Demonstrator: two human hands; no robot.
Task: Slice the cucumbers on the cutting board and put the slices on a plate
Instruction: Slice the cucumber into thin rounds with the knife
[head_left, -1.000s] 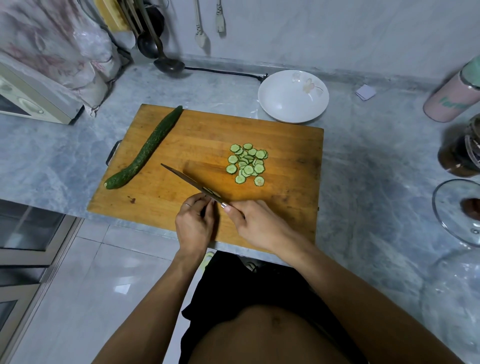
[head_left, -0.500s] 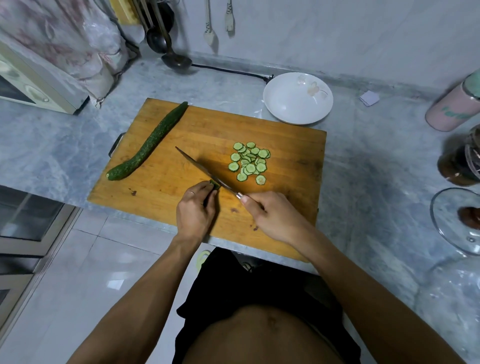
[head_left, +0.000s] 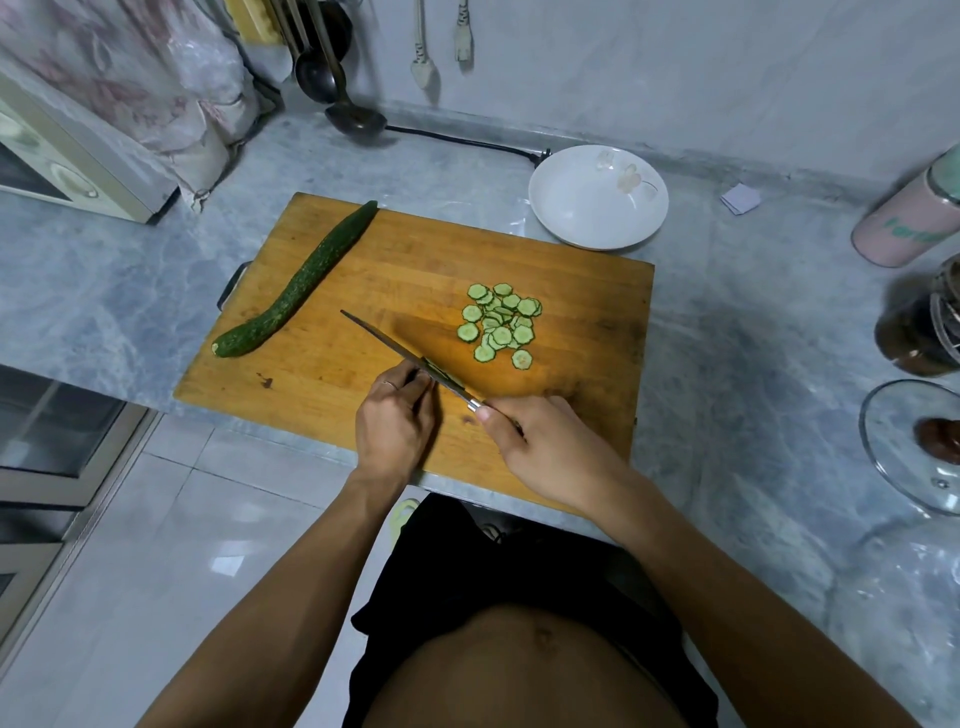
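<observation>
Right hand grips the knife; left hand pinches a cucumber stub. Fingertips sit beside the blade, risking a nick.

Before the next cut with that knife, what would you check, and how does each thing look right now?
1. Knife gripped firmly: ok, the right hand is wrapped round its handle.
2. Cucumber piece held steady: ok, the left hand presses it at the blade.
3. Left fingertips clear of the edge: cannot tell, they sit very close and the blade hides the gap.
4. Room on the cutting board: ok, the slices lie in a pile beyond the blade.
5. Plate ready: ok, it sits beside the board's far corner, no slices on it.
6. More to cut: ok, a whole cucumber waits on the board's left.
</observation>
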